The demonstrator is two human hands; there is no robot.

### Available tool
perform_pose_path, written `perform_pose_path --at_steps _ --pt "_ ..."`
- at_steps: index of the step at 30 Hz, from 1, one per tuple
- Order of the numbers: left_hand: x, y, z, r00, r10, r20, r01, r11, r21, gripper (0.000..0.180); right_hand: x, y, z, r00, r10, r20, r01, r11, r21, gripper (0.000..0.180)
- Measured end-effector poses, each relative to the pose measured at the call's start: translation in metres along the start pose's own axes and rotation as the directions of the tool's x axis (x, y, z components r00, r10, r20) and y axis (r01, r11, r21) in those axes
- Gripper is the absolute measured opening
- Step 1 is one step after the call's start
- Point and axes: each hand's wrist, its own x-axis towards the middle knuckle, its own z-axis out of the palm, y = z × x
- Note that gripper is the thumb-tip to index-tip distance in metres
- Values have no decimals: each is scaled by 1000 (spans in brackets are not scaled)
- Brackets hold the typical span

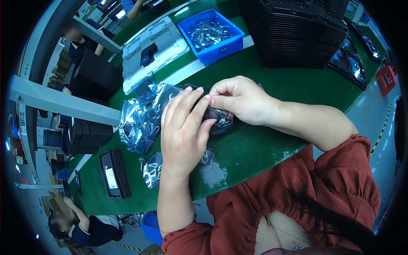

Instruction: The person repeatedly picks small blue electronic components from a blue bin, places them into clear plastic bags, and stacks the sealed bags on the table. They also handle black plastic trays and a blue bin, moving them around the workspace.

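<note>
A clear plastic bag (221, 122) with something dark in it lies under and between my hands, at the near middle of the green table. My left hand (182, 123) is laid across the bag, its fingers long and the thumb bent in against the plastic. At the bag's upper edge, my right hand (242, 101) is closed in a pinch, thumb and forefinger meeting my left forefinger's tip. What sits between those fingertips is hidden. More shiny plastic bags (138, 125) are heaped just left of my left hand, and another bag (152, 171) lies below it.
Beyond my hands stands a blue bin (221, 51) of small metallic parts. Left of it, a pale tray (131, 63) holds a black part (148, 54). Tall black stacked trays (297, 42) rise at the back right. Black trays (121, 170) stand at left, near a metal post (63, 100).
</note>
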Motion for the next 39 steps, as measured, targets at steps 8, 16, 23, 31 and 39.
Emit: perform_pose_path --at_steps 8,16,23,31,39 --pt "-1 -1 8 978 116 -175 -118 993 -1 20 -4 -3 1 996 -80 -50 76 994 -79 17" --pt "-2 0 5 990 6 -138 -45 959 -281 10 13 -2 -18 872 -464 157 448 626 -638 15" --pt "-2 -10 2 989 -4 -145 -24 981 -194 9 8 -3 -16 779 -617 112 588 656 -474 8" --pt "-1 -5 2 985 74 -154 -92 990 -108 15 1 -12 -16 847 -511 149 519 731 -443 8" --pt "-1 -2 1 987 53 -153 -61 997 -52 14 -5 -11 -10 780 -609 146 583 621 -523 10"
